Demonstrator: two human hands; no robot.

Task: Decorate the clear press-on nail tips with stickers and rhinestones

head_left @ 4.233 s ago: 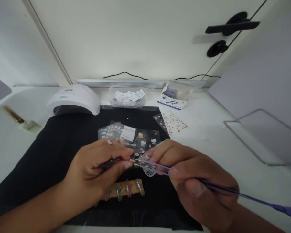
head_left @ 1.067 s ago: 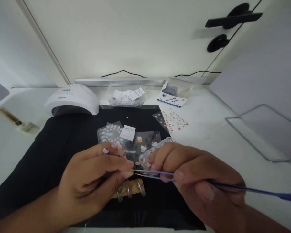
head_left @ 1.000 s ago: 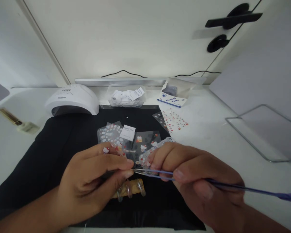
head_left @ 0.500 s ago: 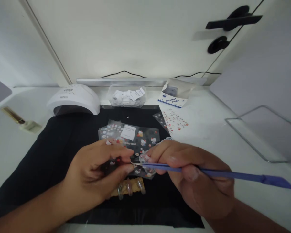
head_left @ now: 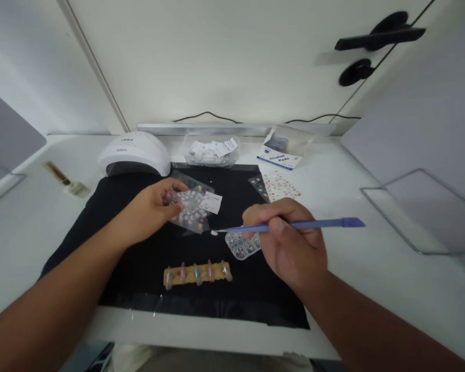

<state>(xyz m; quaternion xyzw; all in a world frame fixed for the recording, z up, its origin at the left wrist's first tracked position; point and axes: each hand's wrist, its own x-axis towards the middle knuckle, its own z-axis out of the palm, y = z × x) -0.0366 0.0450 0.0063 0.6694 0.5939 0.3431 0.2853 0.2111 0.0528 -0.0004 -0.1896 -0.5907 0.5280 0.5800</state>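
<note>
My left hand (head_left: 155, 209) pinches a few clear nail-sticker sheets (head_left: 190, 213) printed with small characters, over the left middle of the black mat (head_left: 139, 274). A small white packet (head_left: 211, 202) lies at the sheets' right edge. My right hand (head_left: 294, 245) grips blue tweezers (head_left: 321, 223), their points toward the left. A tiny white sticker with a bit of red (head_left: 214, 233) is at the tips. Partly hidden behind my right hand is a clear compartment case (head_left: 242, 245) of small shiny pieces. Nearer me, several coloured nail tips (head_left: 197, 275) sit across a tan strip (head_left: 189, 279).
A white nail lamp (head_left: 135, 150) stands at the back left, with a bottle (head_left: 76, 189) lying beside it. A clear tub of packets (head_left: 211, 157) and an alcohol pads box (head_left: 281, 150) are at the back. More sticker sheets (head_left: 281, 186) lie at right; a wire stand (head_left: 403, 248) is beyond.
My hands have moved apart. The left went up and left onto the sticker sheets. The tweezers now carry the small sticker by themselves. The case has left my right hand and rests on the mat.
</note>
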